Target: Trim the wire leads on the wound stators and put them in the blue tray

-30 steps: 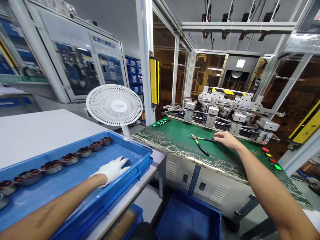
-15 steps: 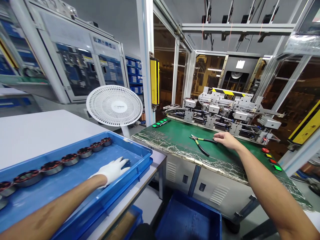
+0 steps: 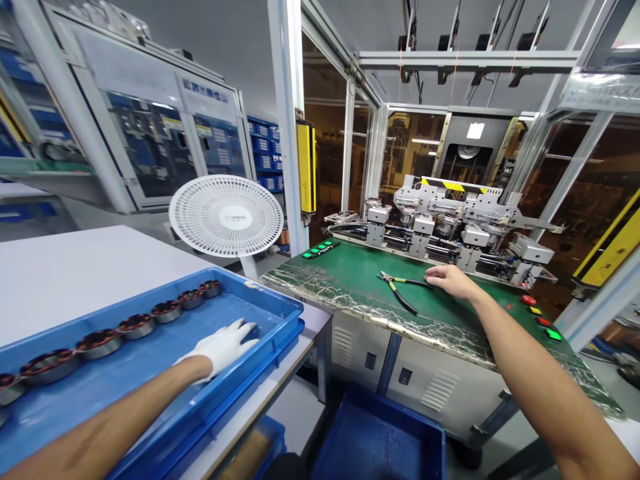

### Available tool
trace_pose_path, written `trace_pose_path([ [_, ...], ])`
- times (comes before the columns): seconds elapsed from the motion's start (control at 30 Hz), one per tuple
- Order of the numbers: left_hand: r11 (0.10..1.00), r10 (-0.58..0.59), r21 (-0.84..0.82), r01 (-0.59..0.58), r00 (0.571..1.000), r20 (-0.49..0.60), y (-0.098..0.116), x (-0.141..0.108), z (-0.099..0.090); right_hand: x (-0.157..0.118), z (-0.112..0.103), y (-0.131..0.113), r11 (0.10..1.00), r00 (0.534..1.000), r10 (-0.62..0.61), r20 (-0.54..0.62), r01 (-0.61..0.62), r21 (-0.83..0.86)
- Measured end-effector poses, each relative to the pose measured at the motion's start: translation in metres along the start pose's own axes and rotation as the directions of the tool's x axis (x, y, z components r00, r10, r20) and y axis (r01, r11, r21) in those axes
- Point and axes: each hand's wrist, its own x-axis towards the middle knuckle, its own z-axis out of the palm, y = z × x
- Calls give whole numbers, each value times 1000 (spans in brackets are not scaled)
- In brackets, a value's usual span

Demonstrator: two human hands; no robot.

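My left hand (image 3: 223,347), in a white glove, lies palm down inside the blue tray (image 3: 285,311), its fingers spread and nothing visible in them. Along the tray's far side runs a row of several motor stators (image 3: 136,327), metal rings with dark and copper-coloured insides. My bare right hand (image 3: 450,280) rests over the green mat (image 3: 350,270), fingers stretched to the left. Its fingertips are at the end of one handle of the cutting pliers (image 3: 403,293); whether they touch it I cannot tell. The pliers lie with jaws and black-and-yellow handles spread.
Behind the mat stands a winding machine fixture (image 3: 445,220). Lit green buttons (image 3: 320,249) sit at the mat's left, a red button (image 3: 529,301) and others at its right. A white fan (image 3: 227,217) stands beyond the tray. Below is a blue bin (image 3: 385,433).
The view has shifted slightly. Both hands, the pliers and the stators keep their places.
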Motion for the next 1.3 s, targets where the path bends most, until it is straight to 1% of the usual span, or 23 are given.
trace_pose_path([
  [0.2,1000,-3,-16,3,1000,-11,3,-3,-3,0,-1,0,1000,1000,0,0,0,-12],
  [0.57,1000,1,-28,-2,1000,-10,0,1,0,-1,-2,-2,1000,1000,10,17,-9,-7],
  [0.8,999,-16,47,13,999,52,7,-5,-7,-1,-1,-3,1000,1000,-1,12,1,-7],
  [1.0,1000,-11,8,11,1000,21,6,-3,-7,0,-1,0,1000,1000,-7,15,7,-13],
  [1.13,1000,6,3,-6,1000,21,4,-3,-6,2,0,4,1000,1000,-7,10,7,-12],
  [1.3,999,11,-38,-12,1000,-25,0,-1,-2,1,0,4,1000,1000,-15,6,15,-14],
])
